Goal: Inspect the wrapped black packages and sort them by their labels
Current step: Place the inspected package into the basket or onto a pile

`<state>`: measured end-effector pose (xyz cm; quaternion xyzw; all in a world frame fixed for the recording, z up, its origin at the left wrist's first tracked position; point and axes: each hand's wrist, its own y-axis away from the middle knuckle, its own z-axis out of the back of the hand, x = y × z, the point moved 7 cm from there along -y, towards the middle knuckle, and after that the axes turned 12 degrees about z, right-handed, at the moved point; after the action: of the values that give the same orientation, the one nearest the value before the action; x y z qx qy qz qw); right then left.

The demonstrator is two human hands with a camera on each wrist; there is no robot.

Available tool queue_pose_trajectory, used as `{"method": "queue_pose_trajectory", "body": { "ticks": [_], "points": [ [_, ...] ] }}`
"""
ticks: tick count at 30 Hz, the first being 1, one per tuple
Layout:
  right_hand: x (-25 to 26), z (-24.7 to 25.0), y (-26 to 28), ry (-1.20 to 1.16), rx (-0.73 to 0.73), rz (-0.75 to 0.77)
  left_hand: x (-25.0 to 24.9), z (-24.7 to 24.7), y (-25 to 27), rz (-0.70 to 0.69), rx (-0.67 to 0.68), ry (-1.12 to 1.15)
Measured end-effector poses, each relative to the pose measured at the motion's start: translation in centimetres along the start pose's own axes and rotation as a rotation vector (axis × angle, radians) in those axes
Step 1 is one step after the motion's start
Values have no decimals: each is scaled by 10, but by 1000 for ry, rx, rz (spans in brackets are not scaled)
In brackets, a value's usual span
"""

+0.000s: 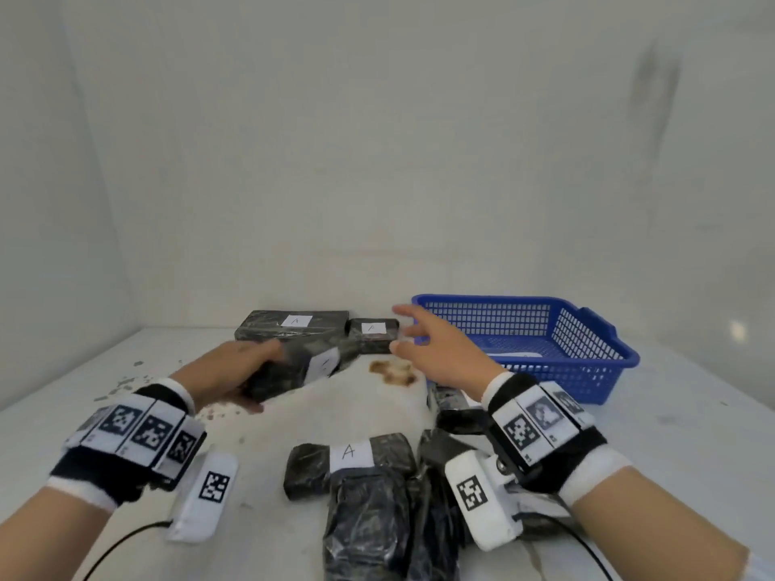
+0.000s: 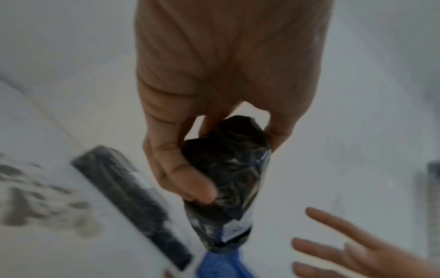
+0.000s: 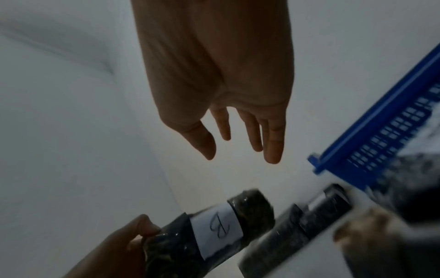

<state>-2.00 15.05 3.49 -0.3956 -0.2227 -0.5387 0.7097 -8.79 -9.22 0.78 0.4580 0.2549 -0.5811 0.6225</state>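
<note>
My left hand (image 1: 235,371) grips one B package (image 1: 293,366) left of centre. Two A packages (image 1: 293,325) lie behind, more pile at bottom centre. My right hand (image 1: 436,350), fingers spread, holds nothing beside one basket (image 1: 604,366).

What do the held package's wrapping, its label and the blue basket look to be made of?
Package in the left hand: the held package seems wrapped in glossy black plastic film, crinkled with highlights. Its label looks like matte white paper with a handwritten B. The blue basket appears to be rigid moulded plastic mesh.
</note>
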Motion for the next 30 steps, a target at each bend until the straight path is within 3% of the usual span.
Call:
{"method": "queue_pose_trajectory", "body": {
  "ticks": [5, 10, 14, 17, 19, 23, 30],
  "points": [
    [22, 59, 26, -259, -188, 209, -77, -38, 52, -277, 216, 360],
    [27, 123, 52, -230, -279, 370, -127, -77, 72, -453, 307, 529],
    [29, 161, 63, -153, -331, 380, -149, -92, 79, -514, 275, 614],
    [27, 178, 68, -117, -422, 386, -159, -100, 87, -593, 325, 665],
    [25, 180, 70, -130, -461, 383, -161, -100, 92, -660, 287, 657],
    [29, 173, 71, -201, -420, 408, -159, -97, 92, -722, 76, 545],
    [32, 173, 71, -164, -503, 407, -158, -93, 104, -782, 101, 472]
  ]
}}
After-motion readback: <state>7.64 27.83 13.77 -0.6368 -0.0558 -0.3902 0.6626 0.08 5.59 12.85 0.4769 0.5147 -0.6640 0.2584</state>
